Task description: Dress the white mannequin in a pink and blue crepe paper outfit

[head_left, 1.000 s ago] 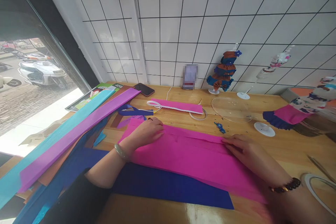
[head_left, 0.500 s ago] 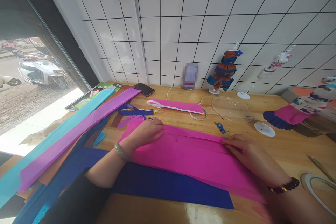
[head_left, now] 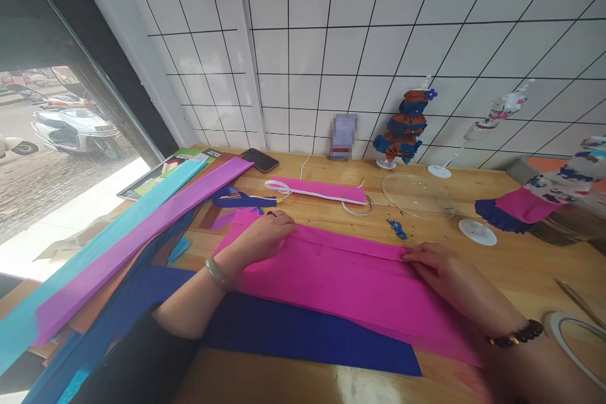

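Grip on the magenta crepe sheet (head_left: 350, 284) is a press rather than a clasp: the left hand (head_left: 262, 237) lies with fingers curled down on the far fold (whether they pinch the edge cannot be told), while the right hand (head_left: 442, 268) rests open, fingers flat on the same fold. Over the last second neither hand has travelled; only the narrow turned-over band between them now lies flatter and closer to the sheet, which suggests the crease is being set, not started. The sheet lies on the wooden surface (head_left: 521, 265), overlapping a dark blue sheet (head_left: 303, 334) nearer the person. Its long axis runs left to right, dipping slightly toward the right, with the folded edge facing the tiled wall. Purple (head_left: 142, 240) and teal (head_left: 95, 252) strips lie well apart at left.
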The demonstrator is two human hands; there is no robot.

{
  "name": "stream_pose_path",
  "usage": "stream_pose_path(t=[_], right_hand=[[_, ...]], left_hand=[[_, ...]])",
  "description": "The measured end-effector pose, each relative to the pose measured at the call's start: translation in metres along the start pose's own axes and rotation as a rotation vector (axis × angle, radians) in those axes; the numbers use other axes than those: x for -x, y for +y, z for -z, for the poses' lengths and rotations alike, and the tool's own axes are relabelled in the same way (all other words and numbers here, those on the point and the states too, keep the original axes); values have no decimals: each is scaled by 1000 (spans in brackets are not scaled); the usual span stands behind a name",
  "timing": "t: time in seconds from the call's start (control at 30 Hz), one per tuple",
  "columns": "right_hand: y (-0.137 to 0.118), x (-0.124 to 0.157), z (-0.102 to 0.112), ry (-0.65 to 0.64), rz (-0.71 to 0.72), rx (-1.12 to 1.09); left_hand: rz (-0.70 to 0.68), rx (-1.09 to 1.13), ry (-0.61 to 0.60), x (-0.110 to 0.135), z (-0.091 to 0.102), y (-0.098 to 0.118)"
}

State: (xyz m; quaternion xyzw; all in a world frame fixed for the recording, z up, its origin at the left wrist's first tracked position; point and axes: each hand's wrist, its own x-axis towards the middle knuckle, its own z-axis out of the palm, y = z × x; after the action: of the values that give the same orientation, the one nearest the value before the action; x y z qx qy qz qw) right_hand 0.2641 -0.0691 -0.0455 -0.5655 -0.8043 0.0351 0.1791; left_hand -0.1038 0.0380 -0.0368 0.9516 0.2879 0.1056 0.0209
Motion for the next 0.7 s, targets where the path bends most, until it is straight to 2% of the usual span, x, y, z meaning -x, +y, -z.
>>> stream_pose_path(t=[0.3, 0.57, 0.7], right_hand=[[-2, 0, 2, 7, -1, -9], [-2, 1, 4, -11, -25, -27], [-4, 1, 5, -9, -24, -35]], left_hand=[[-17, 24, 22, -3, 10, 12], [32, -14, 9, -1, -6, 3], [23, 6, 26, -1, -2, 6]])
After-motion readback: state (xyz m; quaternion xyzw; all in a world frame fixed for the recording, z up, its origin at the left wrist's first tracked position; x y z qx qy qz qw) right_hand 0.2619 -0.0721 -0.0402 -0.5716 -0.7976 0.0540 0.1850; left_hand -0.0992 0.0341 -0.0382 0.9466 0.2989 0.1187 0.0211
